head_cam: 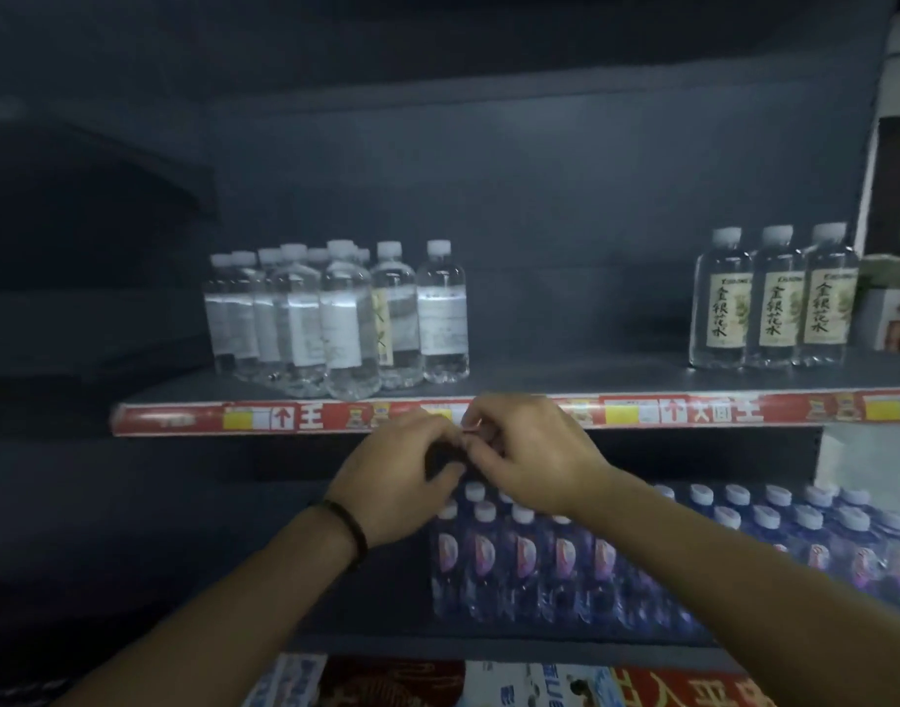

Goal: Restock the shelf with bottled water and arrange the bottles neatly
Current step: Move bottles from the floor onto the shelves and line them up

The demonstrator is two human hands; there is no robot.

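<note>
Both my hands meet in front of the upper shelf's red price strip (692, 408). My left hand (397, 477), with a dark band on its wrist, has its fingers curled toward my right hand (529, 451), whose fingertips touch them. No bottle is in either hand; whether something tiny sits between the fingertips is not clear. On the upper shelf a loose cluster of clear water bottles (336, 318) stands at the left. Three clear bottles with pale labels (774, 303) stand in a row at the right. A wide gap of bare shelf board (575, 369) lies between them.
On the lower shelf, behind my forearms, stand packed rows of blue-tinted bottles with white caps (565, 558), running to the right edge. Printed cartons (514, 686) show below that shelf. The left side is dark shelving.
</note>
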